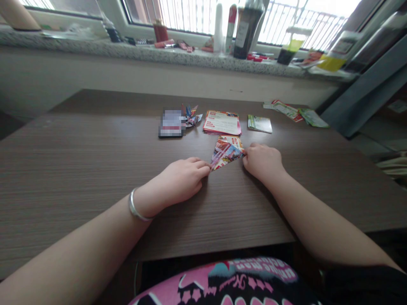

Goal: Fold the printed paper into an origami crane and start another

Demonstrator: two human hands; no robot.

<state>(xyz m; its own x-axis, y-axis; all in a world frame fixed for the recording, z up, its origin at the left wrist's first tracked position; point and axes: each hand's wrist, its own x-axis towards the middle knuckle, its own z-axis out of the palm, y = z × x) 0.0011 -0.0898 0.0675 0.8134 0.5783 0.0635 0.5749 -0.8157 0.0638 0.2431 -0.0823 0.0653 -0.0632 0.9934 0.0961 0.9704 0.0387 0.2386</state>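
A folded piece of colourful printed paper (227,152), triangular in shape, lies on the brown wooden table (95,169). My left hand (181,181), with a silver bangle on its wrist, has its fingers curled and pinches the paper's lower left tip. My right hand (262,160) is closed too and presses on the paper's right corner. Both hands rest on the tabletop.
Behind the paper lie a stack of printed leaflets (222,122), a small green leaflet (260,123), a finished folded paper figure (192,116) and a blurred dark flat object (172,123). More leaflets (295,112) lie at the far right. Bottles and jars (246,27) line the window sill.
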